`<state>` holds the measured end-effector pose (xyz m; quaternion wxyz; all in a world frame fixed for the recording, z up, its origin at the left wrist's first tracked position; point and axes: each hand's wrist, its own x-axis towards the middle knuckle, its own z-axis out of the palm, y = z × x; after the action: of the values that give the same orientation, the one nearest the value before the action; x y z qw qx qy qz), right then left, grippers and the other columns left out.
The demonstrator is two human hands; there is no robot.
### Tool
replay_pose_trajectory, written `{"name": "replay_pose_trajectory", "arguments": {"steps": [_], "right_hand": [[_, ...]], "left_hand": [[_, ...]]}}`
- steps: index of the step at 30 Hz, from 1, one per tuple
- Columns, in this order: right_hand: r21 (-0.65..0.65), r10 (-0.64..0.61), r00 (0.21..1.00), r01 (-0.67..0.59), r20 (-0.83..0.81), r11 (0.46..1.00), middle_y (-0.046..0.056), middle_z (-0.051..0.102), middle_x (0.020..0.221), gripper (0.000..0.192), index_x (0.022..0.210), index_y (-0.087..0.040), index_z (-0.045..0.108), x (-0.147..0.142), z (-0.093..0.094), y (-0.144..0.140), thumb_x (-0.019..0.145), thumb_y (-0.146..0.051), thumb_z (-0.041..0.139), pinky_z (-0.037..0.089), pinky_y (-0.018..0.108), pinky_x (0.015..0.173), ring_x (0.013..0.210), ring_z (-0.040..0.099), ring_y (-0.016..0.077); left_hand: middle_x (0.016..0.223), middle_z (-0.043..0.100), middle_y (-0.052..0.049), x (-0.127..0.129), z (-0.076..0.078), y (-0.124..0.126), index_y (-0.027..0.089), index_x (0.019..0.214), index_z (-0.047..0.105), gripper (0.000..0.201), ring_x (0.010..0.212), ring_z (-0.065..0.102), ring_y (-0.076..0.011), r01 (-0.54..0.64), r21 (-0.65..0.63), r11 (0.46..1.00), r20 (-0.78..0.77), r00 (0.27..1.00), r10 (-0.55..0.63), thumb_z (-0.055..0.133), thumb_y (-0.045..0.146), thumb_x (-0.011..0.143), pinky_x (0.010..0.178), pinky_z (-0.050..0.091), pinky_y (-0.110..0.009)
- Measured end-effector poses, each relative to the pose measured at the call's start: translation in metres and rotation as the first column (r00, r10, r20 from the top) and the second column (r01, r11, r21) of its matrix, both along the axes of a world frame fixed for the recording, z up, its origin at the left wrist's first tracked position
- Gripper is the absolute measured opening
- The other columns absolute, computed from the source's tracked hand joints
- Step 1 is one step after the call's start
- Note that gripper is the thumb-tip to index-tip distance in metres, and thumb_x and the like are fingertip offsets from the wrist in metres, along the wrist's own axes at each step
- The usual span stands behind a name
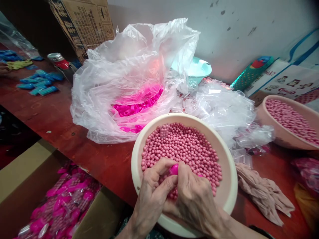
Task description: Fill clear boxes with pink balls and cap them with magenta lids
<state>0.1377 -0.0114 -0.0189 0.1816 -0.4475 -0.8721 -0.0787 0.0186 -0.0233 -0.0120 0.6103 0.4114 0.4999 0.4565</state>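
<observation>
Over a cream bowl (234, 179) of pink beads (184, 142), my two hands meet. My left hand (152, 189) is closed, its thumb and fingers pinching a bright pink plastic cap (173, 169). Against the same cap, the fingers of my right hand (193, 189) are curled shut. A second bit of bright pink shows at the far side of my right hand; what it belongs to is hidden. A small clear plastic piece (164, 130) lies on the beads near the bowl's back rim.
Behind the bowl, a clear bag (99, 83) holds pink caps (139, 104). Clear plastic pieces (219, 103) are heaped right of it. Another bead bowl (276, 129) and a crumpled cloth (264, 191) are at right. A carton (22, 169) of filled pink items (64, 202) stands lower left.
</observation>
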Motion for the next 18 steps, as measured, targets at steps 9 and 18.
{"name": "replay_pose_trajectory", "arguments": {"steps": [9,18], "right_hand": [[-0.36,0.024,0.938,-0.157,-0.346,0.92,0.006,0.059,0.082,0.038,0.106,-0.013,0.045,0.003,0.002,0.011,0.074,-0.03,0.057,0.044,0.029,0.051,0.063,0.056,0.0184],[-0.72,-0.273,0.79,-0.281,-0.549,0.634,-0.001,0.059,0.085,0.049,0.124,-0.025,0.043,0.054,0.028,0.034,0.081,-0.037,0.061,0.048,0.026,0.061,0.07,0.058,0.0136]], "left_hand": [[0.104,0.063,-0.001,0.003,-0.002,0.004,0.022,0.106,0.056,0.022,0.096,0.055,-0.0156,-0.128,-0.013,0.992,0.165,0.978,0.129,0.055,0.023,0.085,0.086,0.041,-0.023],[0.112,0.06,-0.005,0.003,-0.007,0.004,0.024,0.123,0.048,0.039,0.084,0.058,-0.0123,-0.142,-0.068,0.988,0.315,0.936,0.156,0.056,0.023,0.085,0.074,0.047,-0.021]]}}
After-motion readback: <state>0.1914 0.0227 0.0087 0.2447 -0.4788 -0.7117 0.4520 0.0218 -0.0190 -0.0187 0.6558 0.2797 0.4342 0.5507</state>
